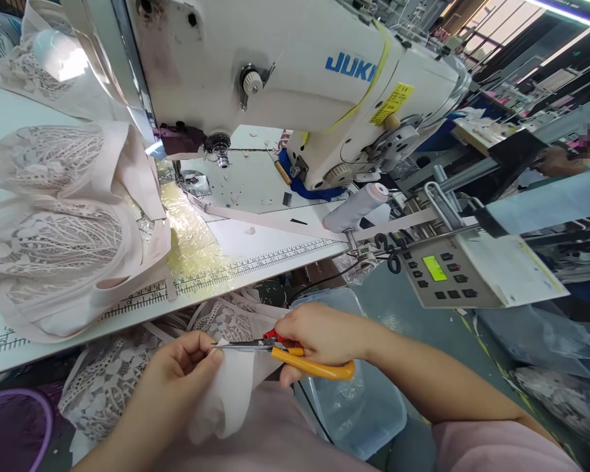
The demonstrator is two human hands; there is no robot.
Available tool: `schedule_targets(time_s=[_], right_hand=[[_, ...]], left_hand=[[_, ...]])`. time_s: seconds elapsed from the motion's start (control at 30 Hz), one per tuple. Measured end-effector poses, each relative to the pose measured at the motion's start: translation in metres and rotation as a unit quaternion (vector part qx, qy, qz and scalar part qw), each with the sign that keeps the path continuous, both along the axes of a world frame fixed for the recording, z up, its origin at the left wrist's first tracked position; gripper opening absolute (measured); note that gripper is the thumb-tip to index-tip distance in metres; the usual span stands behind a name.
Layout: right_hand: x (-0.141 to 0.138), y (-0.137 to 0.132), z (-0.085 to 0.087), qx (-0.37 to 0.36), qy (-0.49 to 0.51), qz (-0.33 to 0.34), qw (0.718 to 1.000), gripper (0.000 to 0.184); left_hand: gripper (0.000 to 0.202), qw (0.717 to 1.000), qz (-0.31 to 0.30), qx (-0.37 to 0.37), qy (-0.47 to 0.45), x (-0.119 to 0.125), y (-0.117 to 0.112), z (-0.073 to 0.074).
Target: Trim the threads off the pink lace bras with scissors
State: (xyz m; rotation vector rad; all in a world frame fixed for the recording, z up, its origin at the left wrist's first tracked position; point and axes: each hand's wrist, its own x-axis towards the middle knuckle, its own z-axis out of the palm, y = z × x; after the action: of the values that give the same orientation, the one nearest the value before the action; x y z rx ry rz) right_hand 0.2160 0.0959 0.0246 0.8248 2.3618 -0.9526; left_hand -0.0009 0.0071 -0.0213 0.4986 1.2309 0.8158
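Strip lights (568,16) glow beyond a ruler-edged white table (275,254); hands (322,331) hold scissors (314,366), fabric (236,380).

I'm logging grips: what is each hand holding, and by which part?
The right hand holds scissors by the handles; the left hand pinches pale fabric at its upper edge.

- Blue capital lettering (350,67) on the side of the white sewing machine (285,59) reads "JUKI".
- A yellow sticker (392,103) farther along the machine carries dark printed lines, too small to read.
- A printed measuring scale (255,264) runs along the front edge of the table (258,241), its small numerals including 10 and 15.
- A control box (511,275) has a lit green display (434,268); its characters are illegible.
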Motion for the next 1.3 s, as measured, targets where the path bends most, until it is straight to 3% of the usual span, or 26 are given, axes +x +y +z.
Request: schedule_targets(time_s=[0.13,0.27,0.63,1.03,1.3], right_hand=[[0.004,-0.003,-0.007,-0.006,0.035,-0.026,0.999,0.036],[0.005,-0.004,-0.015,-0.021,0.042,-0.057,0.997,0.042],[0.012,0.014,-0.015,-0.083,0.125,-0.044,0.988,0.053],[0.002,0.006,-0.009,-0.03,0.063,-0.012,0.998,0.049],[0.003,-0.003,-0.003,0.009,0.046,-0.023,0.999,0.052]], left_hand=[[0.03,0.999,-0.031,0.005,0.004,-0.003,0.002,-0.005],[0.031,1.0,-0.026,0.005,-0.001,-0.004,0.004,-0.008],[0.033,0.998,-0.011,0.031,0.044,-0.001,0.005,0.021],[0.032,0.998,0.01,-0.025,0.062,-0.004,0.009,0.022],[0.026,0.994,0.008,-0.003,0.105,-0.002,0.009,0.021]])
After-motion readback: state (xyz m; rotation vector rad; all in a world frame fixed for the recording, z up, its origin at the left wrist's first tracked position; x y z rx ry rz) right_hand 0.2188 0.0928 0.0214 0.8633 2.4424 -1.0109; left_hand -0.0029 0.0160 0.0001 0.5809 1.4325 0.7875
